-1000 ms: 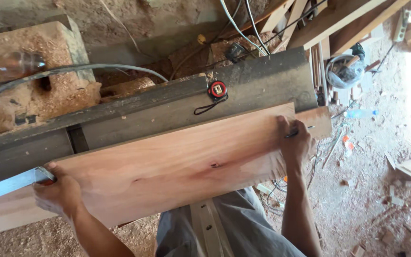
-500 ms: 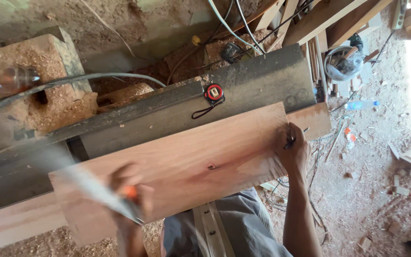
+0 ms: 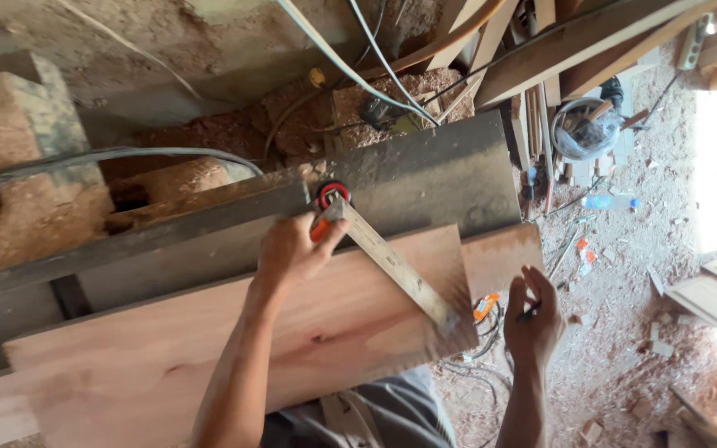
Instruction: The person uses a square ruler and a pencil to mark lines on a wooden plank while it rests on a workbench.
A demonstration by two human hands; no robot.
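A: Your left hand (image 3: 292, 247) sits at centre frame, fingers closed round the orange handle of the square (image 3: 387, 261). Its metal blade runs down and right across the wooden board (image 3: 209, 348), ending near the board's right end.

B: And the other hand?

A: Your right hand (image 3: 531, 319) hangs just off the board's right end, lower right of the frame, palm turned inward. The fingers are loosely curled round what looks like a pencil (image 3: 533, 313); it's too small for me to be sure.

B: How should the square go down?

A: My judgement: press the handle snug against the board's far edge so the blade lies flat, then hold it hard with your left hand. The left forearm reaches up from the bottom of the frame, wrist straight, which suits that. Bring the right hand in beside the blade.

B: Anything nearby?

A: A red tape measure (image 3: 331, 193) rests on the dark surface (image 3: 425, 174) just above your left hand.
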